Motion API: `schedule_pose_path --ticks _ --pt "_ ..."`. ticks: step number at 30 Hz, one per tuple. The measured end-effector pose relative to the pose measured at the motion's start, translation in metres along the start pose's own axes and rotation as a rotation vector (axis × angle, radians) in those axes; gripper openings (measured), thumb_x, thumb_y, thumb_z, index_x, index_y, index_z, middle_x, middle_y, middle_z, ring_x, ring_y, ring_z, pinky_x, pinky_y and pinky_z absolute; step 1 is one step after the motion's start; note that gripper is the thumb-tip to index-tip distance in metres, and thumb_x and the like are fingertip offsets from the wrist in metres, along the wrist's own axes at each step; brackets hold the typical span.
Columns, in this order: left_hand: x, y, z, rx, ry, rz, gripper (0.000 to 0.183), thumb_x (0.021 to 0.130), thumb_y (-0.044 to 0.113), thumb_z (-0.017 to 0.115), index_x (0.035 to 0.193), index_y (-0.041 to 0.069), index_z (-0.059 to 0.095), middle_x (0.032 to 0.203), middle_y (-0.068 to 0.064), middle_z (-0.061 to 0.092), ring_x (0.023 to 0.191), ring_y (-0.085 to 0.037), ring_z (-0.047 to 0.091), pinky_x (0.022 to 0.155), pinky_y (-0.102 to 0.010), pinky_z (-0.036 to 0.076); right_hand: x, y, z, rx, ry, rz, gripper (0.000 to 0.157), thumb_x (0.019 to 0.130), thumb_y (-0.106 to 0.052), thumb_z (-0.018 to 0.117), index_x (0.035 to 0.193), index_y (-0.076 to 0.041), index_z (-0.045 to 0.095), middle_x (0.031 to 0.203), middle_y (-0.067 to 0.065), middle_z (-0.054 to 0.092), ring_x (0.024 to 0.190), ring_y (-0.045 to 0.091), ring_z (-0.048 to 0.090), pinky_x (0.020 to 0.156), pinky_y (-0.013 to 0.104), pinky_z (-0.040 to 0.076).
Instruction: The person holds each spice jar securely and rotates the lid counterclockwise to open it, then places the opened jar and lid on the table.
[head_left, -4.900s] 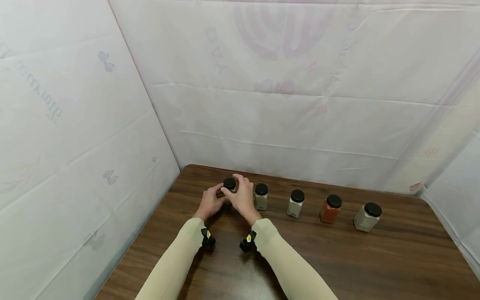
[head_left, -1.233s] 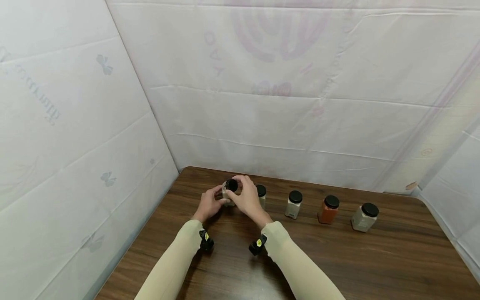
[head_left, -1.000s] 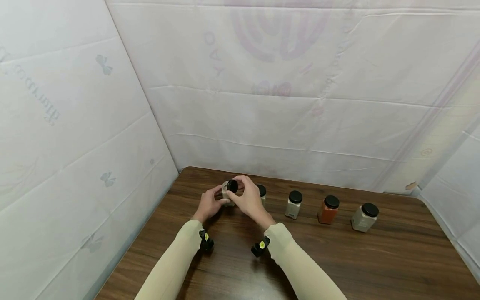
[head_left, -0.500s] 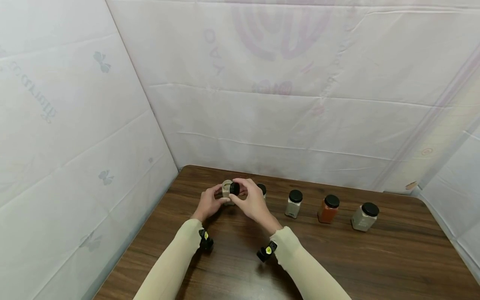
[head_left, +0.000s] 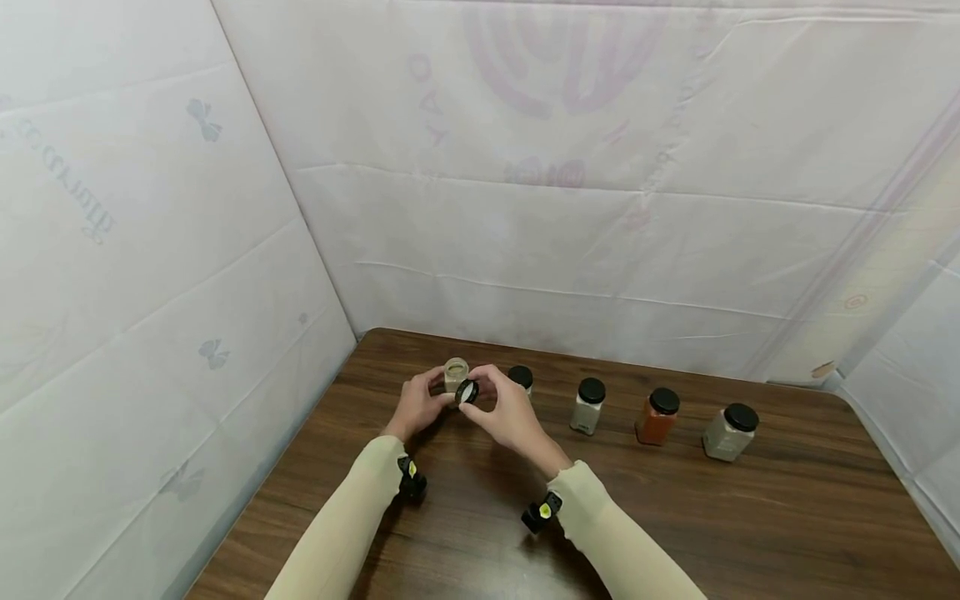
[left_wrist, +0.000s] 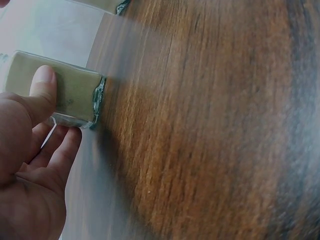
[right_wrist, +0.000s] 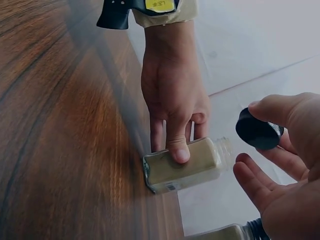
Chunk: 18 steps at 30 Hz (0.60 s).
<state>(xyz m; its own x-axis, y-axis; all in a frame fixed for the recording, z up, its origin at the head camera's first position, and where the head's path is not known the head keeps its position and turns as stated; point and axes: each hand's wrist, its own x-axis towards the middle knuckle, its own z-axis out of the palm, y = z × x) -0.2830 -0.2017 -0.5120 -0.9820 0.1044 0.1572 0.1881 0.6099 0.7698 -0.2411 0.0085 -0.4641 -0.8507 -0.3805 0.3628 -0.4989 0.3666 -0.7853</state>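
My left hand [head_left: 415, 408] grips an uncapped square glass jar [head_left: 454, 375] at the table's far left, thumb on one side and fingers on the other. Pale greenish-beige powder fills most of this jar [left_wrist: 75, 95]. It stands upright, its base at the tabletop. Just right of its open mouth, my right hand [head_left: 510, 412] pinches a round black lid [head_left: 467, 392] between thumb and fingers. The lid is tilted, its whitish inside showing in the head view. From the right wrist view, the lid [right_wrist: 257, 130] is apart from the jar's threaded neck [right_wrist: 224, 152].
Right of my hands runs a row of black-lidded jars: one partly hidden jar [head_left: 521, 379], a pale jar [head_left: 587, 412], an orange-red jar [head_left: 656, 425] and another pale jar [head_left: 727, 440]. White printed sheeting [head_left: 480, 225] hangs behind the brown wooden table [head_left: 720, 533].
The black lid has come off the jar, and my right hand has drawn it right and toward me, turning its inside into view. My left hand has kept its hold on the jar.
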Motion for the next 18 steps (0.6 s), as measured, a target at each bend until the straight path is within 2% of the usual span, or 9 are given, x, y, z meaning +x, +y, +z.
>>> schedule_pose_path --ticks 6,12,18 --pt "0.001 0.000 0.000 -0.010 -0.002 -0.013 0.053 0.092 0.012 0.079 0.142 0.005 0.061 0.133 -0.016 0.067 0.126 -0.033 0.062 0.103 -0.050 0.051 -0.004 0.004 0.001 -0.029 -0.037 0.010 0.036 0.091 -0.018 0.081 0.123 -0.016 0.064 0.114 -0.002 0.070 0.100 0.014 0.068 0.087 0.036 0.057" --pt "0.001 -0.001 0.000 -0.010 -0.004 -0.009 0.052 0.092 0.012 0.079 0.141 0.005 0.061 0.132 -0.016 0.068 0.124 -0.033 0.063 0.104 -0.050 0.050 -0.007 0.008 0.002 -0.089 -0.103 0.036 0.034 0.090 -0.021 0.083 0.119 -0.017 0.066 0.104 -0.004 0.068 0.088 0.010 0.064 0.077 0.028 0.055" --pt "0.002 -0.002 0.002 0.011 0.013 0.018 0.053 0.089 0.016 0.082 0.138 0.006 0.063 0.125 -0.013 0.072 0.121 -0.031 0.066 0.106 -0.051 0.047 -0.009 0.013 0.002 -0.131 -0.198 0.051 0.032 0.090 -0.022 0.082 0.118 -0.016 0.067 0.108 -0.003 0.071 0.094 0.012 0.067 0.082 0.032 0.057"
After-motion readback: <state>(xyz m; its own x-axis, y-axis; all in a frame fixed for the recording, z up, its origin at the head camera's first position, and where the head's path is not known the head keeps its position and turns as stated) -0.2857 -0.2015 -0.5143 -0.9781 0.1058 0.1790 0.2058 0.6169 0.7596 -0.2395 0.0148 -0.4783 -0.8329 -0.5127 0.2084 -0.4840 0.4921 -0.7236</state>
